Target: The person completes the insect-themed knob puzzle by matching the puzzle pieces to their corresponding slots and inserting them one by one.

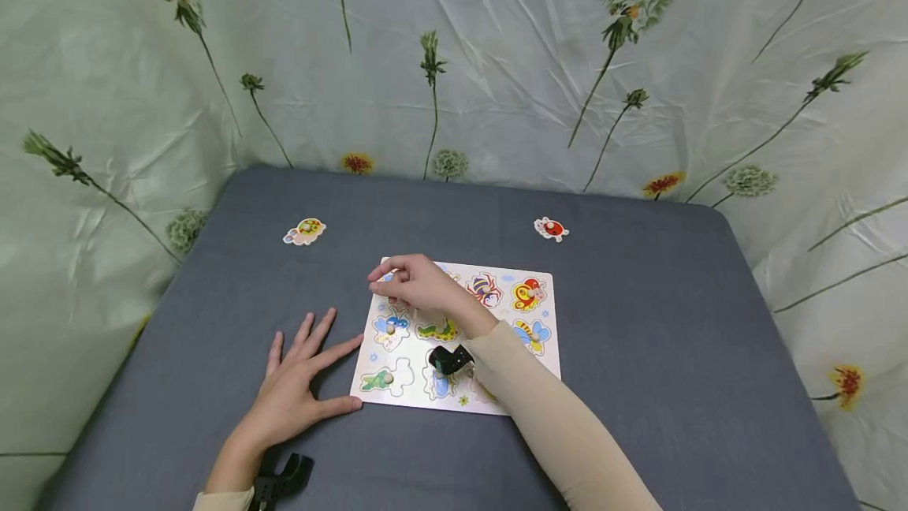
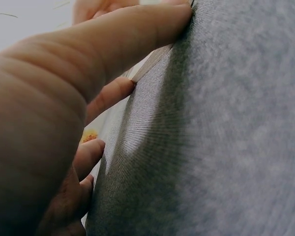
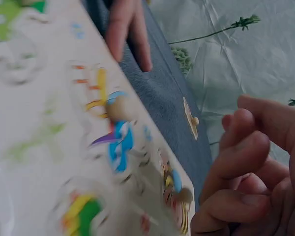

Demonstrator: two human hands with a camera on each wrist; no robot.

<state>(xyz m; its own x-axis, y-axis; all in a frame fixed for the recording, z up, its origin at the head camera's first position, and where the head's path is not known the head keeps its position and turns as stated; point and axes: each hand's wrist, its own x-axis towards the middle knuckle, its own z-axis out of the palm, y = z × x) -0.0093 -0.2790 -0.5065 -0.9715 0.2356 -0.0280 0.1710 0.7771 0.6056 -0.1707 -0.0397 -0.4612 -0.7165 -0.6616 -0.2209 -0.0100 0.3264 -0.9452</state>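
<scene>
A pale wooden knob puzzle board (image 1: 418, 353) lies on the grey-covered table, bearing insect pieces with round knobs. Along its left edge my left hand (image 1: 287, 400) rests with fingers spread, thumb and index fingertip right at the edge. Over the board's upper left corner hovers my right hand (image 1: 418, 282), fingers loosely bent; the right wrist view shows nothing between the fingers (image 3: 241, 162). Beneath that hand a striped piece with a knob (image 3: 184, 196) shows at the corner. Nearby are a blue-winged piece (image 1: 390, 330), a green caterpillar (image 1: 437, 330) and a spider (image 1: 485, 290). My right forearm hides part of the board.
Off the board lie a ladybug piece (image 1: 551, 229) at the back right and a yellow-and-pink insect piece (image 1: 305, 232) at the back left. A flower-printed curtain (image 1: 496, 101) surrounds the table's far side. Each wrist carries a black camera (image 1: 448, 361).
</scene>
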